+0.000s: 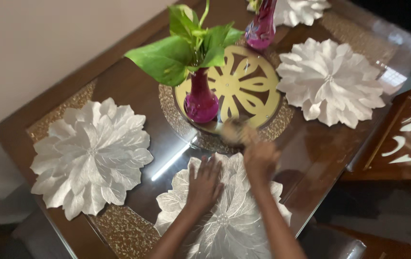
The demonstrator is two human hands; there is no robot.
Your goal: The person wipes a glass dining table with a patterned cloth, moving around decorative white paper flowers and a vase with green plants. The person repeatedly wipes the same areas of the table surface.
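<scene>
From the head view, the left hand (205,184) is seen laid flat, fingers spread, on the upper part of a silver flower-shaped placemat (224,216) that lies directly under both forearms at the near edge of the glass-topped table (311,153). The right hand (260,156) is held just beside the left, slightly further from the body, and is closed around a blurred tan object (236,132), apparently a brush or cloth; what it is cannot be told. That object points up and to the left from the right hand, its far end at the near rim of a round gold tray (244,86) with a cut-out petal pattern. The tray lies straight ahead of both hands, nearer the right one. A magenta vase (200,103) with broad green leaves (176,55) stands on the tray's left part, ahead of the left hand; a second magenta vase (262,26) stands beyond the tray. The held object appears pale brown and soft-edged from motion blur. Well apart to the left of the left hand a second silver placemat (90,156) is seen, and another (330,81) lies ahead and to the right of the right hand.
</scene>
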